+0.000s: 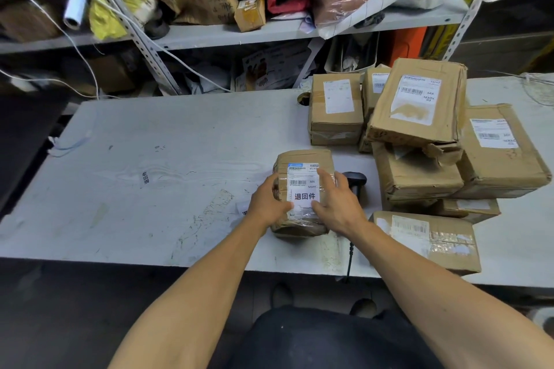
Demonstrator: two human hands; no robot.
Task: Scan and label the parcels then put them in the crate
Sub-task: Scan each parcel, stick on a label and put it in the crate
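Parcel point(302, 189) under both my hands, flat on the white table point(150, 144) near its front edge.

I see my left hand point(269, 202) spread against the parcel's left side, thumb tip on the lower corner of the white label point(303, 193) with red characters; my right hand point(335, 204) lies open over the right side, fingers flat on the label's edge, neither hand pinching. A black scanner point(355, 181) lies just right of the parcel, partly behind my right hand. Further right sits a stack of brown boxes point(419, 135), and a cluttered shelf point(269, 30) stands behind the table.
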